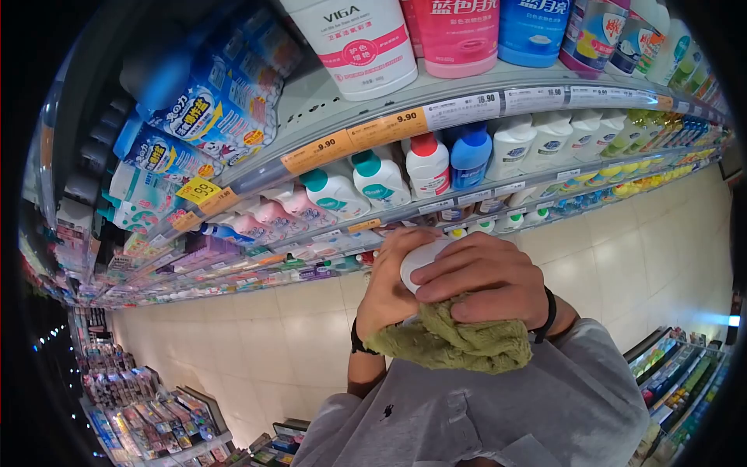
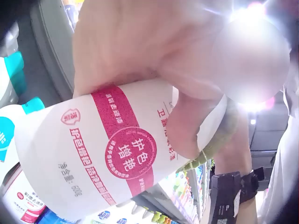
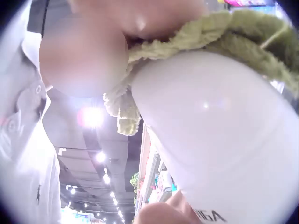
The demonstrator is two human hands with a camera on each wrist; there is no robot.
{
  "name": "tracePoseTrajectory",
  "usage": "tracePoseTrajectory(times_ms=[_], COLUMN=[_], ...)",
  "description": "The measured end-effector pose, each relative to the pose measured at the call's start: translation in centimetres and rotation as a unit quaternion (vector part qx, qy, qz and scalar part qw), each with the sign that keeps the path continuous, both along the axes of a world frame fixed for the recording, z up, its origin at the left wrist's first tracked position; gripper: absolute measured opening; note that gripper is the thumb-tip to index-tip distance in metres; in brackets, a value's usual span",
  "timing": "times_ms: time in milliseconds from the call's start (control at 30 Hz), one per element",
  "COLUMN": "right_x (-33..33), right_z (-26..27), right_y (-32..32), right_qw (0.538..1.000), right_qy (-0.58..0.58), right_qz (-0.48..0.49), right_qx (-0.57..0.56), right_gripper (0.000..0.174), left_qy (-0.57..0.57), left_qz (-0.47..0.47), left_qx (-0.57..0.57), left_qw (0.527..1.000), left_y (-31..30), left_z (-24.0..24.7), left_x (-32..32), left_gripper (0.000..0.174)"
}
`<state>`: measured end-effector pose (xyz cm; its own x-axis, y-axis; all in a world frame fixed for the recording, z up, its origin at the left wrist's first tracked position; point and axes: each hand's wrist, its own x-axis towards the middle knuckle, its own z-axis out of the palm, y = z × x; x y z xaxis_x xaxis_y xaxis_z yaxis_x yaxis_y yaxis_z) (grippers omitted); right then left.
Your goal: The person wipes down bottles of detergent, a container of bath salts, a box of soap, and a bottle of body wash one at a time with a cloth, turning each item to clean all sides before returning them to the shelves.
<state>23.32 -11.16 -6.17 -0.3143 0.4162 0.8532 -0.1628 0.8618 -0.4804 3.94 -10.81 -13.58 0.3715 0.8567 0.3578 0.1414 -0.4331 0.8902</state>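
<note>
White plastic printed with a pink band is seen on the bottle (image 2: pixel 84 149) held at the near side of the shelving, between the two hands. Its body is gripped by the left hand (image 1: pixel 385 282), the thumb (image 2: pixel 187 133) laid across the label side and the fingers curled round it. A green cloth (image 1: pixel 459 342) is held in the right hand (image 1: pixel 498 280); the fingertips are set on the bottle's white upper end, and the cloth is bunched under the hand and hung towards the near side. The bottle's long axis is tilted: the upper end is turned up towards the right hand, the base left bare and pointed downwards. The upper end is thus nearer the right hand, the printed body nearer the left. At the far side, a similar VIGA bottle (image 1: pixel 362 47) is stood on the upper shelf (image 1: pixel 354 97), well apart from both hands, behind orange price labels (image 1: pixel 354 140).
</note>
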Motion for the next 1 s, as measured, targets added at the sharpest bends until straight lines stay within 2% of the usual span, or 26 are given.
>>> tracePoseTrajectory(times_ms=[67,133,233,300,333,433,467,567,633,767,833,867,967,1000], right_x=[0.2,0.9,-0.4,-1.9,-2.3,-1.3,-0.8,-0.3,0.1,-1.2,-1.6,-1.7,-2.0,-1.9], right_z=[-0.1,-0.1,-2.7,-3.2,-3.3,-2.3,-1.9,-1.6,-2.7,-7.9,-9.8,-10.5,-12.2,-12.4], right_y=[-0.1,0.0,-0.5,0.3,0.7,2.2,2.6,2.9,3.2,4.2,4.2,4.2,3.8,3.8], right_qw=[1.0,0.999,0.983,0.969,0.96,0.989,0.996,0.996,0.995,0.99,0.975,0.966,0.938,0.928], right_qy=[-0.005,-0.025,0.102,0.171,0.206,0.14,0.083,0.06,0.027,-0.03,-0.025,-0.023,0.01,0.023], right_qz=[-0.007,-0.015,-0.136,-0.165,-0.178,-0.027,-0.007,0.044,0.058,-0.029,-0.027,-0.025,0.023,0.046], right_qx=[0.0,-0.032,-0.068,-0.065,-0.063,-0.044,-0.02,-0.044,-0.072,-0.138,-0.218,-0.256,-0.346,-0.369], right_gripper=[0.043,0.042,0.041,0.042,0.043,0.041,0.041,0.049,0.056,0.068,0.07,0.071,0.081,0.086], left_qy=[-0.029,0.002,0.071,0.13,0.125,0.088,-0.068,-0.047,-0.051,-0.108,-0.115,-0.088,-0.316,-0.319], left_qz=[0.023,0.071,0.159,0.214,0.232,0.259,0.239,0.204,0.213,0.198,0.197,0.132,0.112,0.125], left_qx=[0.054,0.112,0.155,0.169,0.162,0.146,0.076,0.048,0.037,-0.039,-0.068,-0.044,-0.192,-0.184], left_qw=[0.998,0.991,0.972,0.953,0.951,0.951,0.966,0.977,0.975,0.973,0.971,0.986,0.922,0.921], left_y=[0.2,0.4,0.3,0.3,0.4,0.3,-0.1,-0.4,-0.7,-1.8,-2.4,-2.2,-2.5,-2.4], left_z=[0.8,1.0,1.7,1.7,1.3,0.4,0.2,0.6,1.6,0.6,1.5,2.3,2.7,2.9], left_x=[0.4,0.1,0.7,1.0,1.0,1.1,1.7,0.9,1.6,0.4,0.5,-0.6,-0.5,-0.4], left_gripper=[0.058,0.059,0.056,0.053,0.051,0.053,0.056,0.056,0.056,0.06,0.061,0.069,0.077,0.08])
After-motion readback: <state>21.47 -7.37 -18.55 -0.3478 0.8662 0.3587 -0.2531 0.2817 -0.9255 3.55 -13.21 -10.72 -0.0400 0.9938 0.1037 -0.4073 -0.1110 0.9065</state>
